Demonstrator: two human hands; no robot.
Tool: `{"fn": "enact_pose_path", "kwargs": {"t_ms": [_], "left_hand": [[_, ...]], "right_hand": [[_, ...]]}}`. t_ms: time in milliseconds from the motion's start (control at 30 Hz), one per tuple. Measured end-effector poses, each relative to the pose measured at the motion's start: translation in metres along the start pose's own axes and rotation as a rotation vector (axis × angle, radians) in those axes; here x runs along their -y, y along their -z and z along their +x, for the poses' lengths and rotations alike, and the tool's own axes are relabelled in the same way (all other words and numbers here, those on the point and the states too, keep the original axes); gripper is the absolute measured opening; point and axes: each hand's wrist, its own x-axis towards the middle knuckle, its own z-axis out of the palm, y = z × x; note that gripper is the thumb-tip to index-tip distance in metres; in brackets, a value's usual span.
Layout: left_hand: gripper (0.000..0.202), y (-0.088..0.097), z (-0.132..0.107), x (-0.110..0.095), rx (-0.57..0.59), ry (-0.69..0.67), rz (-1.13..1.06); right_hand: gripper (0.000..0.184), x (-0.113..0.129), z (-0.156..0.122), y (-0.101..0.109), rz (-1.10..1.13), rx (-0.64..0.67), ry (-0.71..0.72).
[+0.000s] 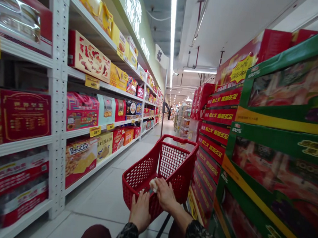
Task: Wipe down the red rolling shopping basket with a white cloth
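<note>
A red plastic shopping cart [140,174] with lattice walls stands right in front of me. My right hand [166,196] is over its near end, fingers curved around a white, fluffy, crumpled thing [153,185] whose kind I cannot make out. My left hand [141,210] lies beside it at the near rim, fingers stretched forward and thumb apart. A small pale bluish bit shows between the two hands. Whether the left fingertips touch it is unclear. The cart's handle bar [179,139] is at its far end.
White shelves [58,100] with boxed goods and yellow price tags run along the left. On the right rise stacked red cartons [213,130] and green drink cases [278,139], close to the cart. A tiled aisle [105,199] leads ahead to a distant person [169,113].
</note>
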Motion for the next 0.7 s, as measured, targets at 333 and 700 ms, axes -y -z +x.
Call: {"fn": "enact_pose_path", "kwargs": {"t_ms": [333,700], "left_hand": [[0.053,0.020,-0.005,-0.001,0.018,-0.139,-0.127],[0.043,0.007,0.010,0.027,0.023,0.047,-0.206]], "right_hand": [[0.055,-0.037,-0.004,0.007,0.195,-0.078,0.057],[0.057,-0.018,-0.019,0.013,-0.021,-0.028,-0.101]]}}
